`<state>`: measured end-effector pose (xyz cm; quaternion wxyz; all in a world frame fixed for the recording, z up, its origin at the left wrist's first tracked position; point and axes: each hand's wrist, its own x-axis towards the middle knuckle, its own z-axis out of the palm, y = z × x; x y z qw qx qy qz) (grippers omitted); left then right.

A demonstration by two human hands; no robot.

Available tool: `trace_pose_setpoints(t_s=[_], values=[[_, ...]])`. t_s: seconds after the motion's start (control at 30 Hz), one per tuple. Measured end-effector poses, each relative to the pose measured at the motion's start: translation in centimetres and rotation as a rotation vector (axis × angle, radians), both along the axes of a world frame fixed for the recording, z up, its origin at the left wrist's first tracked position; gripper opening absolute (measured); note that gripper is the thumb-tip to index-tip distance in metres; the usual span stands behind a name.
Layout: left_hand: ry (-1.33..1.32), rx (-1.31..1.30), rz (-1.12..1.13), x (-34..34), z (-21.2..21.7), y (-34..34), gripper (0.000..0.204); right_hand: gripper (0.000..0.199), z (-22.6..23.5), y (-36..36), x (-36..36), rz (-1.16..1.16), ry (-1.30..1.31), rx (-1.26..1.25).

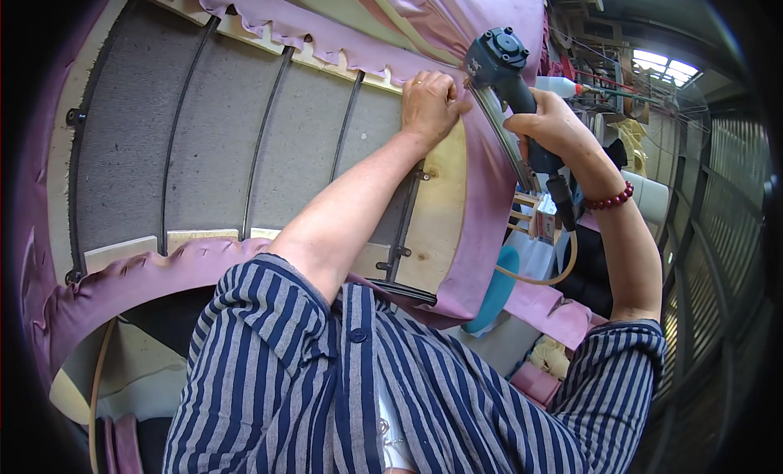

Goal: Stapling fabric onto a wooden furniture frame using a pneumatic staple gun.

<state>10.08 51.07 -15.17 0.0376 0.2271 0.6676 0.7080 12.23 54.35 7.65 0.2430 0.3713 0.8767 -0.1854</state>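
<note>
Best done by keeping the pink fabric (489, 189) pulled taut over the plywood frame edge (444, 197) and setting the nose of the pneumatic staple gun (510, 91) square to the wood before firing, fingers kept clear. Left hand (428, 103) closed down on the fabric fold at the frame's top corner, pinching it flat. Right hand (555, 127) wrapped tight around the gun's handle, air hose (563, 258) trailing below. Gun nose just beside the left fingertips, touching or nearly touching the same fabric edge; grey webbing (220, 140) well left.
</note>
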Motion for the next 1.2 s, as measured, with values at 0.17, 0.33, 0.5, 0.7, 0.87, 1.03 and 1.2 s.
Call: trace_pose_setpoints(t_s=[0.17,0.33,0.5,0.7,0.87,1.03,1.2], values=[[0.004,0.0,0.001,-0.2,0.1,0.0,0.033,0.022,0.0,0.3,-0.1,0.004,-0.082,0.005],[0.036,0.016,-0.018,-0.3,-0.5,0.0,0.034,0.022,-0.3,0.1,0.2,-0.006,-0.086,-0.006],[0.053,0.046,-0.003,-0.3,-1.1,0.3,0.033,0.023,-1.1,-0.8,0.4,0.063,-0.081,0.06],[0.035,0.031,-0.028,-0.4,-1.3,0.4,0.024,0.023,-1.6,-1.2,0.2,0.13,-0.152,0.102],[0.021,0.057,-0.045,-0.2,-1.0,0.3,0.03,0.022,-0.8,-0.3,0.6,0.107,-0.081,0.073],[0.022,0.009,-0.086,-0.6,-0.8,-0.2,0.03,0.026,3.0,-1.6,2.4,-0.109,0.159,-0.028],[0.117,-0.167,0.043,0.5,0.5,-1.0,0.022,0.037,4.8,-1.0,6.4,-0.251,0.307,-0.19]])
